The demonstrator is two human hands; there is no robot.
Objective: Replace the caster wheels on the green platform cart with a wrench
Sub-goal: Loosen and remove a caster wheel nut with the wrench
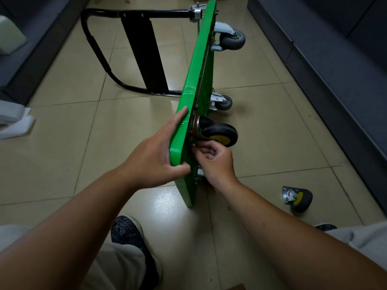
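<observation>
The green platform cart [195,76] stands on its long edge on the tiled floor, underside facing right. My left hand [155,151] presses flat against its top face, thumb hooked under the near corner. A black caster with a yellow hub [219,133] sits on the underside near that corner. Just below it my right hand [213,162] pinches a small fastener at the caster's mounting plate; the fastener is mostly hidden by my fingers. Two grey casters [232,39] [223,102] stay mounted farther along. No wrench is visible.
A loose black-and-yellow caster [297,198] lies on the floor at the right. A small metal ring [229,207] lies near the cart's bottom corner. The black folding handle [109,49] lies flat at the left. Dark furniture lines both sides. My shoe [129,231] is below.
</observation>
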